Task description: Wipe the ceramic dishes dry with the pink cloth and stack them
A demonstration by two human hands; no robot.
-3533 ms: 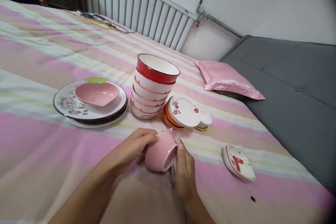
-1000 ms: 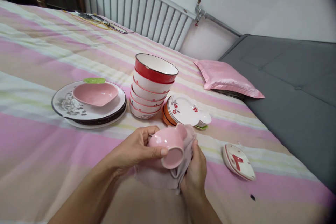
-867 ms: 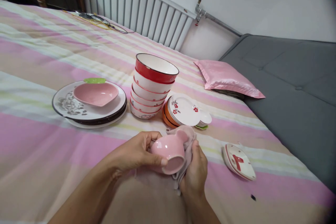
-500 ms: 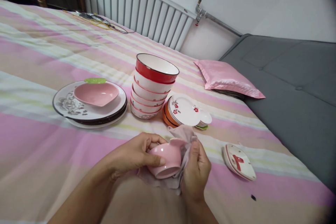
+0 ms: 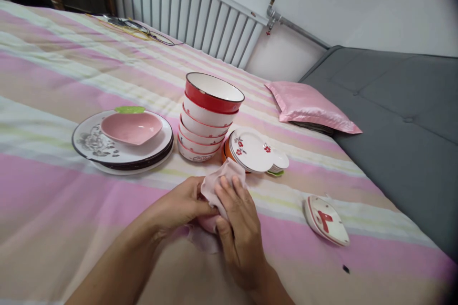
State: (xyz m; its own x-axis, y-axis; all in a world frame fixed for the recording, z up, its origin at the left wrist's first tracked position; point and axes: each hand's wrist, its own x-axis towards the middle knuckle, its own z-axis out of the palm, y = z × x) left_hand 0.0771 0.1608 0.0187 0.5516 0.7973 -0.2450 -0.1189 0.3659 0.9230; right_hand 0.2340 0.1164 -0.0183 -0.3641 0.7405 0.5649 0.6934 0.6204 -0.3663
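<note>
Both forearms reach in from the near side of the bed (image 5: 46, 205) and meet low, in front of the crockery. Left hand (image 5: 175, 207): fingers curled round the cup (image 5: 207, 223), thumb uppermost. Right hand (image 5: 239, 228): back upward, fingers slightly parted and slanting away to the left, keeping the cloth (image 5: 223, 178) against the cup, thumb set apart. The cup sits between the two hands, mostly covered by them and the cloth; its tilt cannot be read.

Just beyond the hands, toward the radiator edge: bowls (image 5: 209, 119) in one tall stack, red one on top. To its left, plates (image 5: 93, 143) bear a pink dish (image 5: 132, 129). To its right, small plates (image 5: 252, 150) rest over orange ware (image 5: 227, 155), with saucers (image 5: 281, 160) beside them. This crockery bounds the far side of the hands. Nearer the headboard edge: square dish (image 5: 327, 221), small dark object (image 5: 346, 269). Pillow (image 5: 311, 105) against the headboard (image 5: 393, 100). Cables (image 5: 143, 32) near the radiator edge.
</note>
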